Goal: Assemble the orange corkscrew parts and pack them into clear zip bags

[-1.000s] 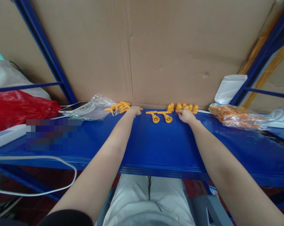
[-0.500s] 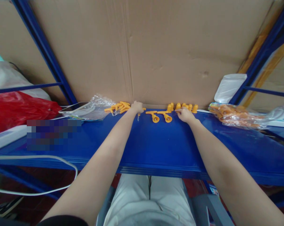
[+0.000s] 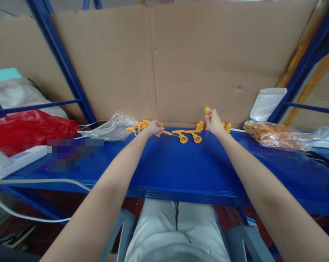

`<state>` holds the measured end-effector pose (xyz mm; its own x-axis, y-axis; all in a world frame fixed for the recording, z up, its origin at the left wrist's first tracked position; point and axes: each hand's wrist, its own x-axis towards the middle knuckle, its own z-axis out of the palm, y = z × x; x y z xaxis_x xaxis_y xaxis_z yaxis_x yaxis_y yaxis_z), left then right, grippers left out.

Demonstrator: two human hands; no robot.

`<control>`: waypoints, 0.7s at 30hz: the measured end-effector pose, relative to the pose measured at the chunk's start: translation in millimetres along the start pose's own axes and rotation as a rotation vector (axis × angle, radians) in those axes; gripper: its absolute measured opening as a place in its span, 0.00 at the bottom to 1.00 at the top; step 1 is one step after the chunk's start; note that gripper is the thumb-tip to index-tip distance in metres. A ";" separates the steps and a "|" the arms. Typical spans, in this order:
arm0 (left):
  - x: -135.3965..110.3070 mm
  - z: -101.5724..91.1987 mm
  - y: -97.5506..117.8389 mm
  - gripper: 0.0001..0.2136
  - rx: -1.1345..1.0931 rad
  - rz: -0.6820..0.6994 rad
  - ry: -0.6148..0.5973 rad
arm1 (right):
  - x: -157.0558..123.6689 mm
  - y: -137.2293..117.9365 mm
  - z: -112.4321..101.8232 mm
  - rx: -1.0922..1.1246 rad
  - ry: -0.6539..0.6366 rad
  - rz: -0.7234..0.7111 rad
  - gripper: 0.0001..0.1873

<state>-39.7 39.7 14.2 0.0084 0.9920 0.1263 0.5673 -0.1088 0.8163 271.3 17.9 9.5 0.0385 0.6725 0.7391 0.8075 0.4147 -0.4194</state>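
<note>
My left hand (image 3: 154, 128) is closed on a yellow corkscrew handle (image 3: 166, 133), whose metal spiral points right. Just left of it lies a pile of yellow corkscrew handles (image 3: 137, 126) with metal spirals. My right hand (image 3: 214, 120) pinches a small yellow cup-shaped piece (image 3: 207, 110), raised in front of the cardboard. Other yellow cup pieces (image 3: 228, 127) stand below and beside this hand, partly hidden by it. Between my hands, two corkscrews fitted with cups (image 3: 183, 139) lie on the blue shelf (image 3: 178, 167), their round openings facing me.
A cardboard sheet (image 3: 186, 65) closes off the back. Clear plastic packaging (image 3: 110, 127) and a red bag (image 3: 33, 129) lie at the left. On the right is a clear bag of orange-yellow pieces (image 3: 276, 135). A white cable (image 3: 39, 181) hangs over the front left edge.
My right hand has lifted a yellow cup piece from the row at the back. My left hand has drawn a corkscrew handle out from the pile, turning its spiral sideways. The view has tilted slightly.
</note>
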 end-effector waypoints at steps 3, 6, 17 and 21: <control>-13.1 1.4 -2.6 0.08 -0.112 0.011 0.006 | -0.8 -3.1 0.5 0.064 -0.043 0.000 0.17; -24.2 1.6 -5.4 0.07 -0.185 0.038 -0.018 | -9.2 -4.9 -0.7 0.095 -0.083 0.002 0.21; -21.7 -14.1 -19.7 0.07 -0.350 0.117 -0.025 | -26.3 1.5 -1.9 0.087 -0.248 0.033 0.13; -22.9 -8.3 -16.4 0.07 -0.375 0.109 -0.053 | -24.9 -2.7 -1.8 0.276 -0.280 0.105 0.15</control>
<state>-56.1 18.2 2.7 0.0997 0.9743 0.2021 0.2205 -0.2197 0.9503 269.2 -1.0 -6.8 -0.0803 0.8450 0.5287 0.6181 0.4584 -0.6386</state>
